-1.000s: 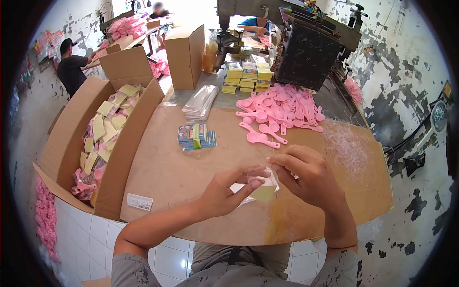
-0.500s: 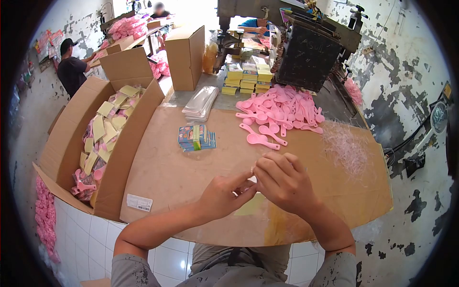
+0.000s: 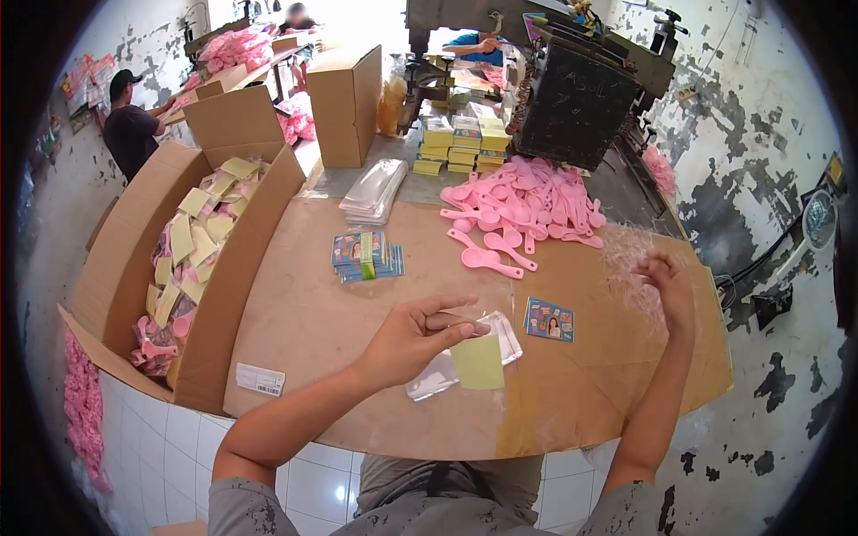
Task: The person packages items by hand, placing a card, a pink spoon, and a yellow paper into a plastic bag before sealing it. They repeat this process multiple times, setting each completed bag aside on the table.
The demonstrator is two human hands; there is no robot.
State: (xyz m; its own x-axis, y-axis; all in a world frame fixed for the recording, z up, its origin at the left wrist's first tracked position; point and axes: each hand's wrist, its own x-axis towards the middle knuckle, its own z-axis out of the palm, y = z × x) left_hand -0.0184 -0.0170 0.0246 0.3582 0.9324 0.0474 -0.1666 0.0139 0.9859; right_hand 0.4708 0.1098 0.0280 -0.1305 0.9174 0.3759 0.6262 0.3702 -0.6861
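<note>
My left hand (image 3: 420, 339) is over the near middle of the table, thumb and fingers pinched together. A pale yellow card (image 3: 478, 366) has its upper edge right at the thumb. Whatever sits in the pinch looks thin and clear, and I cannot make it out. Below the hand lie clear plastic bags (image 3: 433, 380), partly covered by the card. To the right is a small set of blue printed cards (image 3: 550, 320). My right hand (image 3: 666, 277) hovers at the pile of thin clear plastic strips (image 3: 630, 259), fingers bent and apart, with nothing visible held.
Pink spoons (image 3: 527, 205) are heaped at the back. Banded blue cards (image 3: 362, 257) and a stack of clear bags (image 3: 374, 192) lie left of them. An open carton (image 3: 237, 295) of packed pieces stands left. A black machine (image 3: 572, 98) overhangs the back; a person (image 3: 134, 125) works far left.
My hands have separated. The right hand has swung right to the plastic strips, while the left stays near the middle, slightly higher. The clear bags and blue cards are uncovered.
</note>
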